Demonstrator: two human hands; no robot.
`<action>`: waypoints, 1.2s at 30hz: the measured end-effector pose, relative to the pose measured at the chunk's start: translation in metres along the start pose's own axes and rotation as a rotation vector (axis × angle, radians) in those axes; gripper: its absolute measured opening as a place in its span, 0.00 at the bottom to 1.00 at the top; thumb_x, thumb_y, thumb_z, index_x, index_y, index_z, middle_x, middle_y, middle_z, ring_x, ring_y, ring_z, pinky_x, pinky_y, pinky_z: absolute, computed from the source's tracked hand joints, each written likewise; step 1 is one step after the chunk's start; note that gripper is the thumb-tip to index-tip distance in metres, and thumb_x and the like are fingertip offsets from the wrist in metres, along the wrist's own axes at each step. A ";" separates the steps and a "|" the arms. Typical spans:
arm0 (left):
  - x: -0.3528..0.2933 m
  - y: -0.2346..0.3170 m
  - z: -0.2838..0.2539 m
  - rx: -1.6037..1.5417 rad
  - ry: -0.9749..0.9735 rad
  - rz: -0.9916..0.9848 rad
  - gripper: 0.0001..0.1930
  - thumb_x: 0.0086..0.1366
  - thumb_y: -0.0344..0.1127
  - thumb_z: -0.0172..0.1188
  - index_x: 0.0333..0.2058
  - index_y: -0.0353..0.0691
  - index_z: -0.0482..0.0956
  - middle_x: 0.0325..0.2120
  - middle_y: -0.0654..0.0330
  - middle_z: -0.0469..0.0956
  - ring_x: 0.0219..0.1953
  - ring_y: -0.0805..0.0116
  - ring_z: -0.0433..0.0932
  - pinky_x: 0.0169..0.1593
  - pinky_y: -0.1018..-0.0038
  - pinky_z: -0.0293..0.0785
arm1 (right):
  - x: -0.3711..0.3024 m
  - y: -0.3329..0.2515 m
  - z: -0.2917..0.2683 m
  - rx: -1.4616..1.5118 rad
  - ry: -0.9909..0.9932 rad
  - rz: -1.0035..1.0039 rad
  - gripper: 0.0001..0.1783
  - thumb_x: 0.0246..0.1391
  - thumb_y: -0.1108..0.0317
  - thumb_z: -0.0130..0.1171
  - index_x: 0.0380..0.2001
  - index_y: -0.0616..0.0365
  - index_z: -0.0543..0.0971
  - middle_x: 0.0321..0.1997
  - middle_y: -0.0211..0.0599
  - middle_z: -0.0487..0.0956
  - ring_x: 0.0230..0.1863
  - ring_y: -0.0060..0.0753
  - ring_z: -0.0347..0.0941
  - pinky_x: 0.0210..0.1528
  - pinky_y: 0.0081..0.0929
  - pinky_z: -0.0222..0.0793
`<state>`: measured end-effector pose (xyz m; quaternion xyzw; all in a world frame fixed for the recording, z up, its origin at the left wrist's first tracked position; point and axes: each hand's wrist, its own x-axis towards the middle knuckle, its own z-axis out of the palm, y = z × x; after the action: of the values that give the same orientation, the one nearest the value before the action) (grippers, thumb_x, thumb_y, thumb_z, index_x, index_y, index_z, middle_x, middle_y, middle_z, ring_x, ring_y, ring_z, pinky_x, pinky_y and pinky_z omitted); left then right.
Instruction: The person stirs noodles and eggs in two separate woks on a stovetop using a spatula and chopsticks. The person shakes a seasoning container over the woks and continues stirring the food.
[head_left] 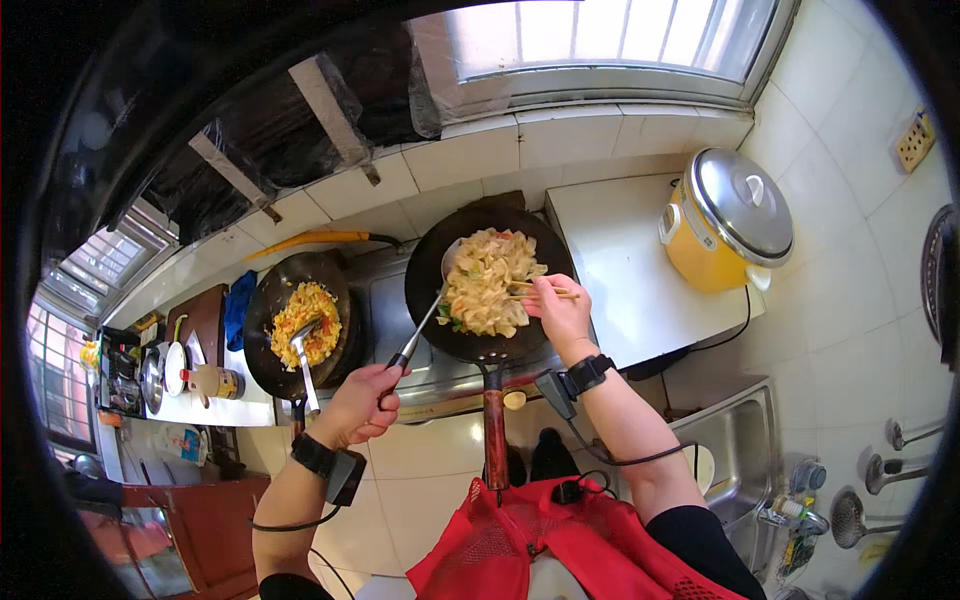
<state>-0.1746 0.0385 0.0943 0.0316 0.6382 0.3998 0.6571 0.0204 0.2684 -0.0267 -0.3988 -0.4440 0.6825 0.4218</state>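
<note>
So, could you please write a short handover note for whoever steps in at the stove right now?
Left hand: gripping the handle of a metal spatula whose blade rests in the food.
Right hand: holding chopsticks over the right wok.
The right wok holds pale flat noodle pieces with bits of vegetable, piled high; its wooden handle points toward the person.
The left wok holds a yellow egg dish with a second spatula resting in it.
Done: both dishes look cooked. Left: nothing is plated yet.
</note>
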 end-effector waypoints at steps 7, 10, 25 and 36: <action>-0.063 0.002 -0.002 -0.038 0.016 0.098 0.13 0.71 0.42 0.48 0.49 0.46 0.73 0.16 0.68 0.62 0.10 0.83 0.51 0.10 0.85 0.43 | -0.035 -0.048 0.000 0.109 -0.048 -0.013 0.11 0.61 0.67 0.54 0.36 0.66 0.77 0.33 0.46 0.81 0.30 0.35 0.81 0.33 0.26 0.80; -0.081 0.006 0.003 -0.005 0.064 0.143 0.13 0.72 0.40 0.47 0.51 0.45 0.72 0.16 0.68 0.61 0.10 0.82 0.50 0.10 0.84 0.42 | -0.044 -0.067 -0.003 0.118 -0.073 -0.035 0.12 0.62 0.66 0.53 0.38 0.67 0.77 0.34 0.48 0.81 0.32 0.37 0.81 0.34 0.26 0.80; -0.079 -0.005 -0.001 0.129 0.231 0.188 0.08 0.69 0.42 0.53 0.42 0.47 0.70 0.16 0.69 0.62 0.09 0.83 0.53 0.10 0.83 0.45 | -0.082 -0.069 -0.003 -0.680 -0.221 -0.652 0.04 0.57 0.72 0.57 0.32 0.62 0.75 0.27 0.39 0.78 0.29 0.31 0.79 0.30 0.25 0.75; -0.048 -0.006 -0.003 0.298 0.303 0.147 0.07 0.69 0.41 0.52 0.38 0.47 0.68 0.15 0.69 0.63 0.09 0.83 0.54 0.11 0.83 0.46 | -0.072 -0.032 0.002 -0.750 -0.213 -0.718 0.02 0.55 0.73 0.56 0.31 0.60 0.74 0.24 0.46 0.75 0.25 0.48 0.74 0.27 0.35 0.69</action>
<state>-0.1674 0.0056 0.1295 0.1145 0.7776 0.3482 0.5109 0.0486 0.2094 0.0168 -0.2735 -0.8066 0.3264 0.4099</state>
